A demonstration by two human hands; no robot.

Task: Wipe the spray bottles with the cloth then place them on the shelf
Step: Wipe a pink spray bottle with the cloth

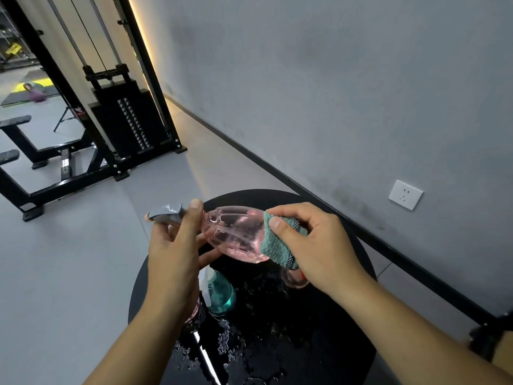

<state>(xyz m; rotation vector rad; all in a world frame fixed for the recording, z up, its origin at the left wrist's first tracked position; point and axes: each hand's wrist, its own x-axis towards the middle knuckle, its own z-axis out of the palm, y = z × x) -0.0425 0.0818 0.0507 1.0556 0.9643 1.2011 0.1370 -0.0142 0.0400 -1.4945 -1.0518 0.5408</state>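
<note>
A clear pink spray bottle [234, 234] lies on its side in the air above a round black table [319, 343]. My left hand [175, 245] grips its neck just behind the grey trigger head [166, 212]. My right hand [311, 243] pinches a folded teal cloth [274, 245] against the bottle's base end. A teal spray bottle [219, 293] with a white head stands upright on the table below. Another pink bottle [294, 279] shows partly under my right hand, and a further pink one [194, 312] peeks out behind my left forearm.
Water droplets [230, 343] are scattered across the table top. A grey wall with a white socket [405, 194] runs along the right. A black weight-stack gym machine [125, 118] and its benches stand on the grey floor at the far left. No shelf is in view.
</note>
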